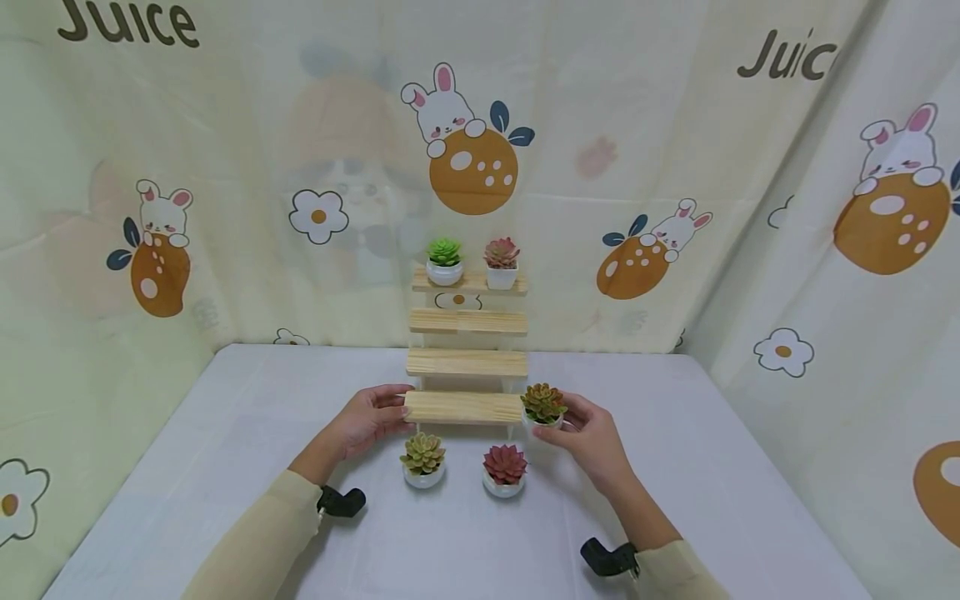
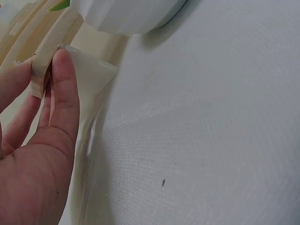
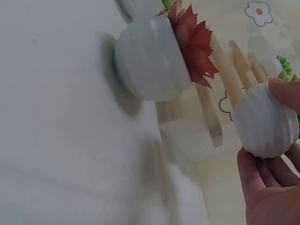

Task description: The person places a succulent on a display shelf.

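A stepped wooden shelf stand (image 1: 465, 407) stands at the middle of the table. My left hand (image 1: 369, 423) grips the left end of its lowest board, thumb on one face and fingers under it, as the left wrist view shows. In my right hand (image 1: 596, 437) is a white ribbed pot (image 3: 265, 121) with a green-and-orange succulent (image 1: 543, 403), held by thumb and fingers beside the right end of that lowest board. On the table before the stand sit a yellow-green succulent (image 1: 423, 454) and a red succulent (image 1: 506, 465), each in a white pot.
On the top board stand a bright green succulent (image 1: 444, 252) in a round pot and a pink succulent (image 1: 502, 254) in a square one. A white cloth covers the table (image 1: 630, 400). Behind hangs a printed curtain (image 1: 570, 192). Each wrist wears a black camera mount (image 1: 609, 558).
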`<state>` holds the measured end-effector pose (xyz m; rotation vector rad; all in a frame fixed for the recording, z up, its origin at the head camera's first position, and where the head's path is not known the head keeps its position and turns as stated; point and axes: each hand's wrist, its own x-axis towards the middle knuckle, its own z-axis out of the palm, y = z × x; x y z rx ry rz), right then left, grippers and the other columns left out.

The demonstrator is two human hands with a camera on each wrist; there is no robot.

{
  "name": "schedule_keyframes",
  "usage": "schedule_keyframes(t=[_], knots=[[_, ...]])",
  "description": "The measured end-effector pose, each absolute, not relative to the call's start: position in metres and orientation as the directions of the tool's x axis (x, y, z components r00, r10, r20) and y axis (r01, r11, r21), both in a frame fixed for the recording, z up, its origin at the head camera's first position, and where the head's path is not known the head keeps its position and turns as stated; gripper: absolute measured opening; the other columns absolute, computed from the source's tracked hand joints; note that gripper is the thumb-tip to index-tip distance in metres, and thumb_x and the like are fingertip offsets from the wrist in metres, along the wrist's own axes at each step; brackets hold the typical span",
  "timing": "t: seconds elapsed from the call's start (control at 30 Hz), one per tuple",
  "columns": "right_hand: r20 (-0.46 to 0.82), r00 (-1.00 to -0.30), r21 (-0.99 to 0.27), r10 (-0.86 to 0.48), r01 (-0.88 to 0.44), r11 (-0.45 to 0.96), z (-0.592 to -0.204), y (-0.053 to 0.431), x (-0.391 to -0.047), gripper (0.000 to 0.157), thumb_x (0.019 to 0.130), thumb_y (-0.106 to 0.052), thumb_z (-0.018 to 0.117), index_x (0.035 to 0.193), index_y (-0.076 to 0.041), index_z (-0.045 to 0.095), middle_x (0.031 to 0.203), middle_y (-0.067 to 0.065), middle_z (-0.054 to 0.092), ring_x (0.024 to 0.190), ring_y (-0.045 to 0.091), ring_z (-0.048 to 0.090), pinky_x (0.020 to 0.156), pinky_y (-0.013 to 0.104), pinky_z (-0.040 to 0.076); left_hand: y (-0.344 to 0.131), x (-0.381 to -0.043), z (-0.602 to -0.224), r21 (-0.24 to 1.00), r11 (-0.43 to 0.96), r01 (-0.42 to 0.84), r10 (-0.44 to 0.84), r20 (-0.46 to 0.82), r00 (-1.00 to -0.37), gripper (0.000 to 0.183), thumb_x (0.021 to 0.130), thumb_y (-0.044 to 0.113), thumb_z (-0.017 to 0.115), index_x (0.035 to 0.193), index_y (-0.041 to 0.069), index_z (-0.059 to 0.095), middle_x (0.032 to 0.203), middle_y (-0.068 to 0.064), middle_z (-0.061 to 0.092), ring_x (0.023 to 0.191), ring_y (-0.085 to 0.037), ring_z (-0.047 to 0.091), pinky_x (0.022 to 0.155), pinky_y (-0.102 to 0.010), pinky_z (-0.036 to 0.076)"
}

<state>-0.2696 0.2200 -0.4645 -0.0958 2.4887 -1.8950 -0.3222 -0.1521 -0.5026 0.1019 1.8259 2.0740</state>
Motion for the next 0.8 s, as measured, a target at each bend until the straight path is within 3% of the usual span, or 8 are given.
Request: schedule_keyframes(t=[0.33,0.63,0.8], knots=[[0.036,-0.997,-0.963,-0.074,-0.054,0.262,-0.449,0.207,-0.276,0.072,0.080,-0.022,0.090,0.143,-0.008,0.057,0.143,0.011,0.062,0.132,0.025,0.059,0.109,0.029,0.053,-0.152,-0.322,-0.502,0.971,-0.086,-0.224,0.323,-0.186,-0.928,0.056,0.099,-0.002,0.062,0.151,-0.004,0.043,0.127,-0.015,0.061,0.104,-0.017,0.069,0.096,-0.036,0.062],[0.056,-0.993,-0.974,-0.100,-0.076,0.215,-0.440,0.193,-0.290,0.068,0.080,-0.018,0.089,0.141,-0.008,0.059,0.142,0.012,0.062,0.132,0.025,0.059,0.107,0.025,0.053,-0.151,-0.321,-0.501,0.972,-0.091,-0.218,0.328,-0.177,-0.928,0.056,0.099,-0.003,0.062,0.151,-0.005,0.043,0.125,-0.013,0.061,0.104,-0.017,0.069,0.095,-0.036,0.062],[0.060,-0.991,-0.976,-0.116,-0.083,0.200,-0.433,0.184,-0.295,0.067,0.081,-0.016,0.089,0.140,-0.008,0.059,0.141,0.012,0.062,0.131,0.025,0.060,0.109,0.029,0.053,-0.151,-0.321,-0.502,0.972,-0.089,-0.217,0.327,-0.177,-0.928,0.055,0.099,-0.003,0.062,0.151,-0.004,0.043,0.126,-0.014,0.061,0.105,-0.017,0.069,0.095,-0.035,0.062]])
